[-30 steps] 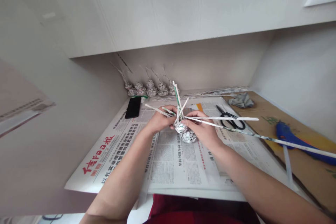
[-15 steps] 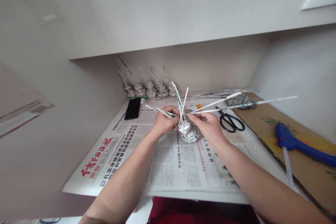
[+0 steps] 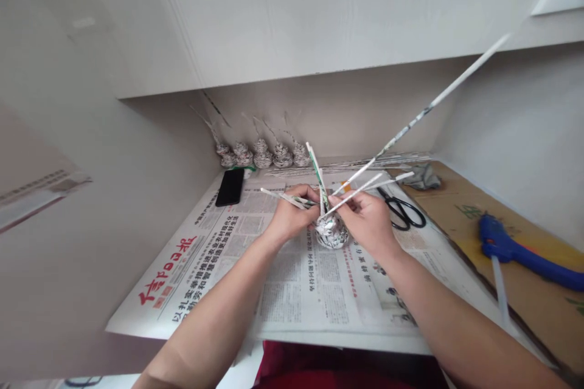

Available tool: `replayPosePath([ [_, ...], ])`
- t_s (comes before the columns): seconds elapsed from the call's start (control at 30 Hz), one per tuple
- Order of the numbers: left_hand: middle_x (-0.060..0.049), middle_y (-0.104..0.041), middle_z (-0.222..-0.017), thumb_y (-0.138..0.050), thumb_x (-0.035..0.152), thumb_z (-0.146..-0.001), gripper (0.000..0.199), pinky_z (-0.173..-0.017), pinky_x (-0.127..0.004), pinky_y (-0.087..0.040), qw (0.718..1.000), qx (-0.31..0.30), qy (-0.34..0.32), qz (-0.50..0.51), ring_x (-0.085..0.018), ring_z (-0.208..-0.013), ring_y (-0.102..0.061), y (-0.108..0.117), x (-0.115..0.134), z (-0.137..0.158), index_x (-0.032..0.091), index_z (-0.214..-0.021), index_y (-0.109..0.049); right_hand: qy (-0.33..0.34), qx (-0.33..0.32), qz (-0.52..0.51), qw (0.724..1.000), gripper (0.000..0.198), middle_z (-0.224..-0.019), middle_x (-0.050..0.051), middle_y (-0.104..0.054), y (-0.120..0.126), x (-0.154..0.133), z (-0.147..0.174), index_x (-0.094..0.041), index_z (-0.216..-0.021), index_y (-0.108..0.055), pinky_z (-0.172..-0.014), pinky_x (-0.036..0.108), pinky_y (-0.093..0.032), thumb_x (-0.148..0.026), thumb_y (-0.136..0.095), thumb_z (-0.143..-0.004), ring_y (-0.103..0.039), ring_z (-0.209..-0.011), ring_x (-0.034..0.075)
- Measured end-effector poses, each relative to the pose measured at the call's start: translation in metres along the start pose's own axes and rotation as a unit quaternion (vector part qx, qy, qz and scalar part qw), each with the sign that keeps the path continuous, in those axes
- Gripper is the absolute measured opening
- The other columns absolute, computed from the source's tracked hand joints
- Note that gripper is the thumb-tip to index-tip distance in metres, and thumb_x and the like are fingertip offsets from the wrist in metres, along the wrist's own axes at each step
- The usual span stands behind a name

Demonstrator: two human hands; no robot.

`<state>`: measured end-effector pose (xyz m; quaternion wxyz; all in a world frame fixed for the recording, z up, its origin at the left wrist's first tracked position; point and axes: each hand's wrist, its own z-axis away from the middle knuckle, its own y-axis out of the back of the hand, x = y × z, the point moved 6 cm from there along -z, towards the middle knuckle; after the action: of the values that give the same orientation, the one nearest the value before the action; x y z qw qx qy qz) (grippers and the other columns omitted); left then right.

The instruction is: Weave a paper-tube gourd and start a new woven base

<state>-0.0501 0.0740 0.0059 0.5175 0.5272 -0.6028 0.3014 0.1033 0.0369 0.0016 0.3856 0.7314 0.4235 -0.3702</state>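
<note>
A small gourd-like piece woven from rolled newspaper strips (image 3: 332, 234) is held between my hands over the spread newspaper (image 3: 287, 292). Several paper strips fan out from its top. My left hand (image 3: 294, 213) is closed around the upper left of the piece, with strips poking out past its fingers. My right hand (image 3: 365, 219) pinches at the top right, where the strips meet the weave. One long paper strip (image 3: 406, 127) slants from there up to the right. The fingertips partly hide the top of the weave.
A row of several finished-looking woven gourds (image 3: 262, 155) stands along the back wall. A black phone (image 3: 230, 187) lies at left. Black-handled scissors (image 3: 404, 213) lie right of my right hand. A blue glue gun (image 3: 524, 252) and a grey cloth (image 3: 424, 176) rest on cardboard (image 3: 469, 243).
The long strip has swung from nearly level at right to a steep slant upward. The woven piece has turned and tilted in my hands, and the other strips have shifted with it.
</note>
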Motion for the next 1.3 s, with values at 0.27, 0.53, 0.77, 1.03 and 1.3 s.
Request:
replayPosePath([
  [0.27,0.004,-0.055,-0.062,-0.066,0.02,-0.066,0.012,-0.036,-0.017,-0.044,1.0,0.026,0.007,0.01,-0.006,-0.041,-0.05,0.003,-0.003,-0.001,0.014,-0.07,-0.056,0.014,-0.062,-0.001,0.998,0.017,-0.084,0.004,-0.074,-0.006,-0.002,-0.002,-0.02,-0.089,-0.073,-0.067,0.03,-0.052,-0.03,-0.067,-0.077,-0.067,-0.072,0.019],
  [0.53,0.004,-0.057,-0.064,-0.065,0.019,-0.067,0.01,-0.039,-0.016,-0.041,1.0,0.018,0.001,0.005,-0.005,-0.043,-0.049,0.0,0.001,0.002,0.014,-0.072,-0.059,-0.026,-0.074,-0.07,0.995,0.019,-0.075,0.004,-0.072,-0.007,0.005,-0.006,-0.018,-0.081,-0.072,-0.062,0.029,-0.051,-0.036,-0.065,-0.079,-0.064,-0.066,0.018],
  [0.77,0.003,-0.057,-0.064,-0.064,0.014,-0.068,0.008,-0.046,-0.016,-0.043,0.998,0.033,-0.031,-0.04,-0.005,-0.048,-0.051,0.002,0.0,0.001,0.016,-0.068,-0.057,-0.02,-0.058,-0.026,0.998,0.017,-0.075,0.004,-0.072,-0.007,0.005,-0.002,-0.019,-0.087,-0.071,-0.063,0.03,-0.051,-0.031,-0.067,-0.076,-0.065,-0.066,0.018],
  [1.03,0.0,-0.058,-0.073,-0.068,0.021,-0.069,0.01,-0.04,-0.017,-0.046,0.999,0.022,-0.024,-0.015,-0.007,-0.048,-0.054,0.0,0.004,0.003,0.013,-0.071,-0.063,-0.098,-0.059,-0.174,0.978,0.014,-0.067,0.0,-0.065,-0.013,0.012,-0.004,-0.02,-0.079,-0.062,-0.053,0.025,-0.045,-0.034,-0.066,-0.075,-0.057,-0.057,0.014],
  [1.3,-0.002,-0.062,-0.073,-0.067,0.022,-0.07,0.011,-0.043,-0.017,-0.051,1.0,0.0,0.009,0.009,-0.007,-0.05,-0.057,-0.003,0.004,0.003,0.012,-0.076,-0.067,-0.004,-0.043,-0.17,0.984,0.011,-0.07,-0.002,-0.06,-0.01,-0.008,0.001,-0.024,-0.083,-0.053,-0.058,0.024,-0.046,-0.03,-0.062,-0.08,-0.057,-0.062,0.013],
])
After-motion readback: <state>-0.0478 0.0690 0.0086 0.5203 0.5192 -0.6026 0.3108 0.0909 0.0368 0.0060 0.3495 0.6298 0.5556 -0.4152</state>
